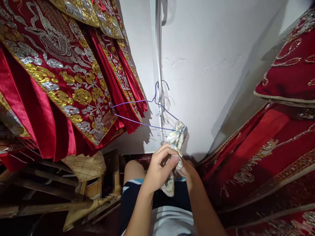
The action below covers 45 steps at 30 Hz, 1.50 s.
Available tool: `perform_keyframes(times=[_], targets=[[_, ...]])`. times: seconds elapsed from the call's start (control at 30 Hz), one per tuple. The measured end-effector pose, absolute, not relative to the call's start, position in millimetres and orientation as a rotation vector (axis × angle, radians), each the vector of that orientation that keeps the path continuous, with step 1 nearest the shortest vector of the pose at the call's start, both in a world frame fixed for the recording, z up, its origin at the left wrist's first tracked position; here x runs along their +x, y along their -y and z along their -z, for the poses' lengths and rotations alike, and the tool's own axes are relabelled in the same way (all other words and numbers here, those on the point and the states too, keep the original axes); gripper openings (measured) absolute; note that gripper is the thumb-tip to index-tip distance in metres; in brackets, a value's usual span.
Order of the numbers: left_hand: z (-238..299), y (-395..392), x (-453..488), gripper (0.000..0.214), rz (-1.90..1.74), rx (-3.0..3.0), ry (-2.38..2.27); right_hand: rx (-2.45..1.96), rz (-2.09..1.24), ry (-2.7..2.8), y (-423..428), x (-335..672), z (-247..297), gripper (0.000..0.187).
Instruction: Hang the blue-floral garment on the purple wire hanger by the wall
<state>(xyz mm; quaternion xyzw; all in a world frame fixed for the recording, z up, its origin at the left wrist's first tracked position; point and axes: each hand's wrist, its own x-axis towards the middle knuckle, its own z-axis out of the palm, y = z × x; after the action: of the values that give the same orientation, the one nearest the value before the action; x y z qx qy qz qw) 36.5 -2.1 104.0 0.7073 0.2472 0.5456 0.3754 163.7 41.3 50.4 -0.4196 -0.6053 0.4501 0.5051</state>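
A purple wire hanger (141, 125) is held out in front of the wall, its hook pointing up. Around its right end is a bunched piece of pale patterned cloth (180, 129), mottled grey, white and yellow. My left hand (161, 167) is closed on the lower part of this cloth, thumb and fingers pinching it. Close against it, my right hand (185, 167) also grips the cloth from the right, its fingers partly hidden behind the fabric. A loose end of the cloth hangs below my hands, over my lap.
Red garments with gold and silver embroidery (81, 95) hang at the left. More red beaded cloth (265, 131) hangs at the right. Bamboo furniture (49, 206) stands at lower left. A narrow strip (158, 42) runs down the white wall (209, 42).
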Motion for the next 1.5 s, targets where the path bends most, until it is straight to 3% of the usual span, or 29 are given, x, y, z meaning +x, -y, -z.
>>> perform_keyframes(times=[0.07, 0.13, 0.23, 0.37, 0.5, 0.63, 0.8, 0.9, 0.97, 1.13, 1.27, 1.5], targets=[[-108, 3, 33, 0.012, -1.389, 1.849, -0.678, -0.968, -1.251, 1.399, -38, 167, -50, 0.067], [-107, -1, 24, 0.027, -1.424, 1.836, -0.762, -0.861, -1.545, 1.325, -35, 172, -54, 0.073], [-92, -10, 9, 0.048, -1.385, 1.781, -0.793, -0.699, -1.847, 1.365, -28, 181, -65, 0.058], [-56, -19, -2, 0.070, -1.154, 1.737, -0.722, -0.672, -1.851, 1.501, -18, 191, -79, 0.039], [-31, -23, -9, 0.056, -0.803, 1.989, -0.752, -0.609, -1.825, 1.427, -15, 210, -86, 0.032], [-26, -33, -44, 0.046, -0.394, 2.258, -1.107, -0.698, -1.588, 1.540, -24, 237, -102, 0.036], [-48, -48, -113, 0.030, -0.385, 2.420, -1.541, -0.930, -0.868, 1.677, -74, 230, -124, 0.009], [-74, -48, -139, 0.036, -0.566, 2.447, -1.736, -0.853, -0.558, 1.633, -122, 207, -121, 0.028], [-92, -46, -147, 0.040, -0.648, 2.442, -1.823, -0.878, -0.529, 1.617, -152, 193, -115, 0.035], [-116, -45, -147, 0.055, -0.703, 2.265, -2.048, -1.097, -0.596, 1.655, -184, 187, -98, 0.019], [-114, -56, -141, 0.058, -0.680, 2.171, -2.078, -1.137, -0.570, 1.641, -168, 205, -96, 0.027], [-137, -74, -105, 0.056, -0.957, 2.128, -2.068, -1.147, -0.605, 1.619, -135, 217, -102, 0.030]])
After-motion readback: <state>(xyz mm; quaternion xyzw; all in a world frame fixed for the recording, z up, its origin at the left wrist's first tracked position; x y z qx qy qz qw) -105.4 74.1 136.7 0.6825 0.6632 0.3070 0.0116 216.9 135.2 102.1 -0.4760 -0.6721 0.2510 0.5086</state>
